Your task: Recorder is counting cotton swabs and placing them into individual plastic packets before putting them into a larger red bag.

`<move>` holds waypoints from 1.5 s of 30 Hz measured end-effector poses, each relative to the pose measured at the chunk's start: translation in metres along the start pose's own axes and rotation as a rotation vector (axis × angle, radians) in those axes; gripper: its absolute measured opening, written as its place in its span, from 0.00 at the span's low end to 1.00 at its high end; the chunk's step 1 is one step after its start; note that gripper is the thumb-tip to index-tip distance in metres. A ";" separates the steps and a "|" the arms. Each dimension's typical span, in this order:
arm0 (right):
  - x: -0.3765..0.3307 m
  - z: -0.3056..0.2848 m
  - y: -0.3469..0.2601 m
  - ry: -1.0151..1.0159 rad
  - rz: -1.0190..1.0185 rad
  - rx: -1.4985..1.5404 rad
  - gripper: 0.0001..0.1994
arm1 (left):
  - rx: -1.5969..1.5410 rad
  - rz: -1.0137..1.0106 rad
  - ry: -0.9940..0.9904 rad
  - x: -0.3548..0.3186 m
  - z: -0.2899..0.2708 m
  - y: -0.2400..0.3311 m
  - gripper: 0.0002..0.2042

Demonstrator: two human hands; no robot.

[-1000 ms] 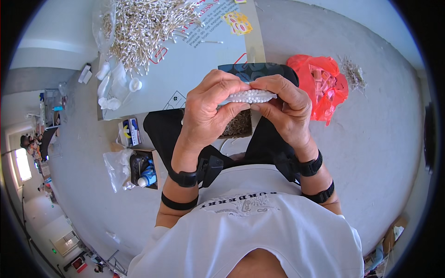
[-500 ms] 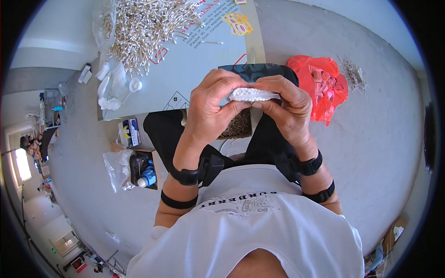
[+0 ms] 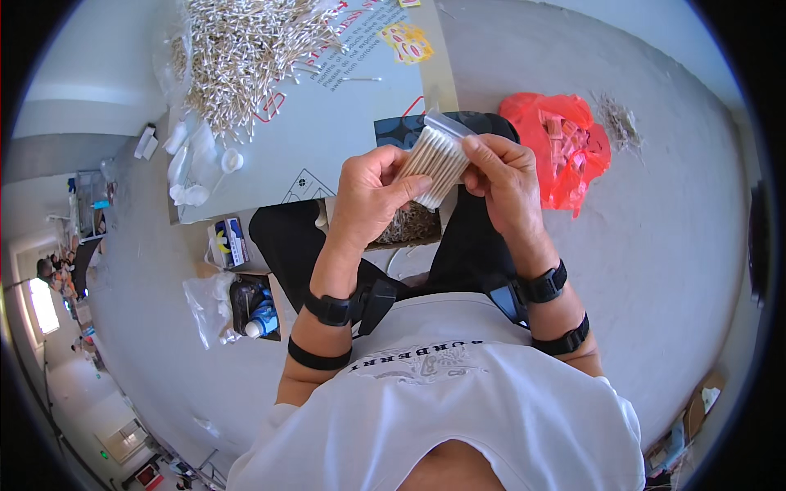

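Note:
A small clear zip bag of cotton swabs (image 3: 437,164) is held tilted between my two hands, its plain strip at the far upper end. My left hand (image 3: 372,190) pinches the bag's left side, thumb lying across the swabs. On the other side my right hand (image 3: 503,176) grips the bag's right edge near the strip, thumb on top. Beyond them, a big heap of loose cotton swabs (image 3: 246,61) lies on the grey-blue table sheet (image 3: 327,147). Under the bag, between my knees, a box (image 3: 409,237) of swab-like sticks is partly hidden.
A red plastic bag (image 3: 557,155) with pinkish packets stands right of my knee, beside scattered sticks (image 3: 618,123). Yellow labels (image 3: 407,42) lie on the table's far right. Clear packaging (image 3: 190,164) sits at its left edge. A carton with a blue bottle (image 3: 262,315) is on the floor at left.
The bag has turned from end-on, swab tips showing, to its flat side, swabs lengthwise. My right hand has moved slightly down and its grip has shifted to the bag's right edge.

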State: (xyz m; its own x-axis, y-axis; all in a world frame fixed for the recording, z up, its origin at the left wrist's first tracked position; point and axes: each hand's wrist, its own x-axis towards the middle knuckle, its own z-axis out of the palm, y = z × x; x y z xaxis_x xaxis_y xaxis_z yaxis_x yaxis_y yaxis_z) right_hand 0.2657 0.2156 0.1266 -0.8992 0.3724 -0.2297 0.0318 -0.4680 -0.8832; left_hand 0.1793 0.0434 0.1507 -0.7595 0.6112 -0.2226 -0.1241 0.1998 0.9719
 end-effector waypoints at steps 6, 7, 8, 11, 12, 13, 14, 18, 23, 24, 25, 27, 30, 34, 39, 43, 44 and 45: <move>0.002 -0.009 0.003 0.004 -0.066 -0.051 0.06 | 0.153 0.110 0.006 0.004 0.010 -0.008 0.11; 0.001 -0.008 0.001 -0.001 -0.091 -0.081 0.06 | 0.278 0.190 0.018 0.004 0.013 -0.008 0.11; 0.001 -0.005 0.000 0.010 -0.116 -0.093 0.05 | 0.401 0.262 0.030 0.006 0.011 -0.013 0.12; 0.002 -0.017 0.005 -0.096 -0.295 -0.172 0.03 | 0.435 0.461 0.131 0.010 0.018 -0.020 0.13; 0.001 -0.019 0.000 -0.135 -0.347 -0.308 0.03 | 0.432 0.462 0.114 0.011 0.018 -0.021 0.14; 0.002 -0.020 -0.005 -0.171 -0.502 -0.409 0.03 | 0.425 0.464 0.101 0.013 0.019 -0.024 0.14; 0.001 -0.026 -0.009 -0.168 -0.512 -0.512 0.03 | 0.394 0.417 0.078 0.014 0.021 -0.027 0.14; 0.009 -0.053 -0.010 0.124 -0.589 -0.708 0.04 | 0.370 0.296 0.067 0.025 0.029 -0.038 0.16; 0.038 -0.135 -0.014 0.571 -0.718 -1.125 0.03 | 0.392 0.249 0.050 0.027 0.016 -0.049 0.15; 0.045 -0.157 -0.009 0.637 -0.740 -1.186 0.03 | 0.389 0.252 0.045 0.028 0.015 -0.051 0.15; 0.050 -0.177 -0.003 0.644 -0.739 -1.194 0.03 | 0.377 0.236 0.034 0.029 0.016 -0.054 0.14; 0.053 -0.211 0.014 0.688 -0.566 -1.386 0.05 | 0.363 0.215 0.024 0.030 0.015 -0.058 0.14; 0.044 -0.246 0.040 0.779 -0.484 -1.228 0.06 | 0.356 0.226 0.020 0.031 0.011 -0.063 0.12; 0.037 -0.234 0.050 0.814 -0.280 -0.831 0.06 | 0.319 0.149 0.113 0.022 -0.022 -0.078 0.11; 0.036 -0.208 0.035 0.577 -0.472 -0.919 0.04 | 0.370 0.140 0.162 0.011 -0.058 -0.093 0.04; 0.031 -0.119 -0.002 0.380 -0.475 -0.878 0.04 | 0.385 0.166 0.358 0.002 -0.084 -0.100 0.04; 0.031 -0.099 -0.006 0.324 -0.489 -0.867 0.04 | 0.398 0.156 0.418 -0.005 -0.098 -0.103 0.04; 0.028 -0.079 -0.010 0.249 -0.429 -0.901 0.04 | 0.405 0.148 0.471 -0.011 -0.112 -0.107 0.04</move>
State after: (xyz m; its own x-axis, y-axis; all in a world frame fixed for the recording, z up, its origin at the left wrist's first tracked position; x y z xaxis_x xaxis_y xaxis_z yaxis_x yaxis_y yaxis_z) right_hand 0.2745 0.2936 0.0966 -0.7993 0.5701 0.1900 0.1367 0.4805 -0.8663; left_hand 0.1295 -0.0709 0.0574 -0.9607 0.2712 0.0588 0.1853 0.4692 0.8634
